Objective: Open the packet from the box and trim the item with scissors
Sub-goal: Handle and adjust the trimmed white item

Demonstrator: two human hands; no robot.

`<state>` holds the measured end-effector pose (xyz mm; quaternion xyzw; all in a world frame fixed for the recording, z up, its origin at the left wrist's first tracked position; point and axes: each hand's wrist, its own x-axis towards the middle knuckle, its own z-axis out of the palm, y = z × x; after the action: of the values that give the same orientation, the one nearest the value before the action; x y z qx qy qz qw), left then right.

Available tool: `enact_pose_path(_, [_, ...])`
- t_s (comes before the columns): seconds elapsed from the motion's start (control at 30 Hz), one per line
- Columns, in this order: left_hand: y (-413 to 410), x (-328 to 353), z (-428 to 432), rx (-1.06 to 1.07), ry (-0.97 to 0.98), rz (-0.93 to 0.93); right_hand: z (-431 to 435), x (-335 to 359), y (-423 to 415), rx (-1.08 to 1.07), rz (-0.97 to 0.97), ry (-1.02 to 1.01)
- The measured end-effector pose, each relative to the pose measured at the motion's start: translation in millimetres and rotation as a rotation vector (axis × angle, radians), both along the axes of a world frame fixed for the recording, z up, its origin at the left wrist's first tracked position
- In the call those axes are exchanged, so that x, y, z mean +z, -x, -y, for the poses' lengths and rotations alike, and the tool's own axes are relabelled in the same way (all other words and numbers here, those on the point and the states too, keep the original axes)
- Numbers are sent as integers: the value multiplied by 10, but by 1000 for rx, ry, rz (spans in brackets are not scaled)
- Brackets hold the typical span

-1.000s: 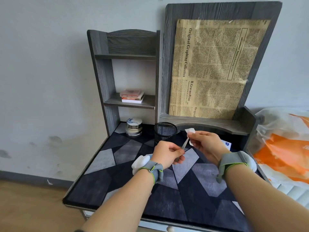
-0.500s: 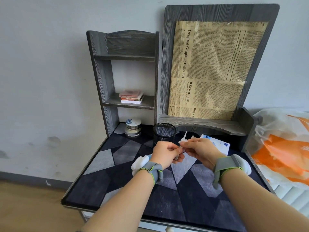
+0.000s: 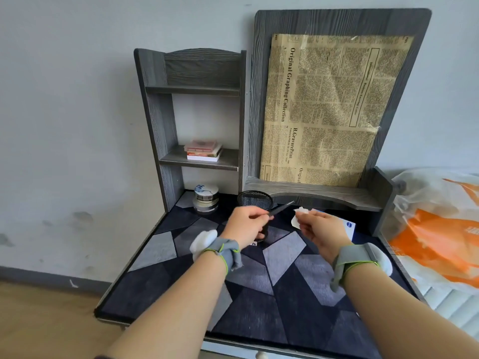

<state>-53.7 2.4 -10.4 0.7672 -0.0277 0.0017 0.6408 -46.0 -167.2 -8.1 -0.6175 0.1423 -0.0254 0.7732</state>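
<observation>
**Scissors and item held just apart**

The left hand point(image 3: 246, 224) grips the scissors point(image 3: 281, 209), with the blades aimed at the white item point(image 3: 296, 219) pinched in the right hand's point(image 3: 321, 229) fingertips. The tips are near the item but not touching it. Both are held above the desk point(image 3: 259, 320), and the box point(image 3: 348, 228) lies behind the right hand.

Home room: small desk point(image 3: 160, 244) with shelf unit point(image 3: 199, 161), books point(image 3: 203, 150).

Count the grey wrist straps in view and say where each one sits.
2. The left strap wraps the left wrist; the right strap wraps the right wrist. Each has a white pad attached. No others show.
</observation>
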Motion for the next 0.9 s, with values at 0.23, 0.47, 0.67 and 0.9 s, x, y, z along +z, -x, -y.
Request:
enact_pose_path(0.23, [-58, 386, -238, -114, -103, -17, -94, -26, -3, 119, -44, 185])
enact_pose_path(0.47, [-157, 414, -448, 132, -43, 44, -158, -14, 43, 173, -82, 310])
enact_pose_path(0.67, [-290, 549, -599, 335, -580, 252, -120, -14, 34, 145, -90, 292])
enact_pose_path(0.9, [-343, 463, -561, 148, -906, 234, -116, -40, -2, 173, -99, 356])
